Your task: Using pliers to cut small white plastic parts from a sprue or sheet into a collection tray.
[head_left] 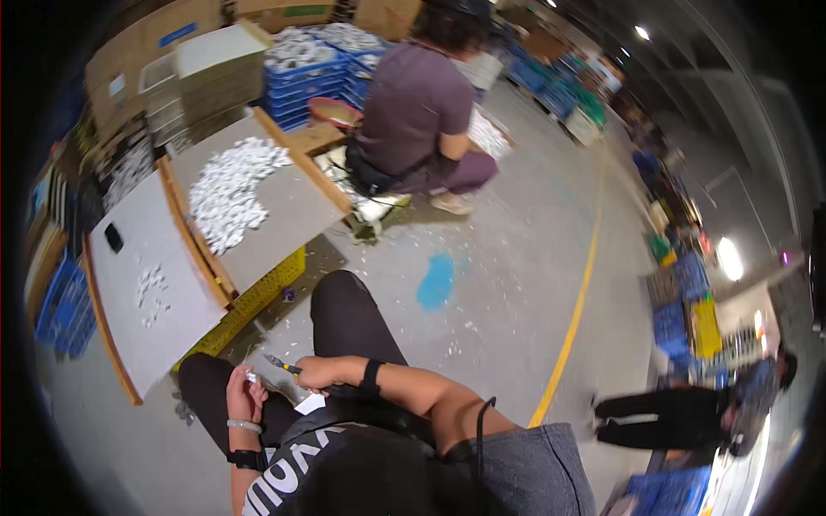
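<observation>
My right hand (317, 373) is closed round the handles of small cutting pliers (282, 365) with yellow and dark grips, their jaws pointing left. Just beside the jaws, my left hand (244, 397) pinches a small white piece (251, 377) between bent fingers. Both hands are above my lap, between my knees. To the left, a grey board with wooden edges (159, 292) carries a few scattered white pieces (151, 292). A big heap of similar white pieces (232, 191) covers part of the board behind it.
A dark phone (114, 237) lies on the left board, and a yellow crate (258, 297) stands under the boards. Ahead, a person in a purple shirt (409, 107) squats beside blue crates (301, 90). Another person (688, 413) stands at right. White scraps dot the floor.
</observation>
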### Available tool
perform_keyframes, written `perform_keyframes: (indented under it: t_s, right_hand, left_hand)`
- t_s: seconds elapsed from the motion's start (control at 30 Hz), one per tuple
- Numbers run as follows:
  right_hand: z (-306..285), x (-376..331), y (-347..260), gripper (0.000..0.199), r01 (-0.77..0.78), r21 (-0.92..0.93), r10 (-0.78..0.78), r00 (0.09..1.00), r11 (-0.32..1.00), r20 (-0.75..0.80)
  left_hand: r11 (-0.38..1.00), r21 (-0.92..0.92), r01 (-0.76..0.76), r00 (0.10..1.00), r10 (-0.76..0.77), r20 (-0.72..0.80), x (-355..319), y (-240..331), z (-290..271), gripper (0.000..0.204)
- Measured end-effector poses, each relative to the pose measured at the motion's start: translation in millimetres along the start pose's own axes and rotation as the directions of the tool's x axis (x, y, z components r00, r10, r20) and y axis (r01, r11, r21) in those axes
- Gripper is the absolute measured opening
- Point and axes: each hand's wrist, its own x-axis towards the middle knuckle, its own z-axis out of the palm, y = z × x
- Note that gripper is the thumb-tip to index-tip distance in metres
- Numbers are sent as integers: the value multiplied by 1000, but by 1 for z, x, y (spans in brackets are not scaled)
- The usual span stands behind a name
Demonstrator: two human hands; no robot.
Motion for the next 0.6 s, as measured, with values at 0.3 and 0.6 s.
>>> perform_keyframes:
  t_s: [0.3, 0.6]
  right_hand:
    - [-26, 15, 37, 12, -65, 703, 85, 996, 708, 7]
    - [-17, 16, 42, 6, -7, 719, 12, 1000, 695, -2]
  left_hand:
    - [993, 102, 56, 998, -58, 14, 13, -2, 16, 21]
    - [982, 181, 52, 998, -47, -32, 14, -5, 6, 31]
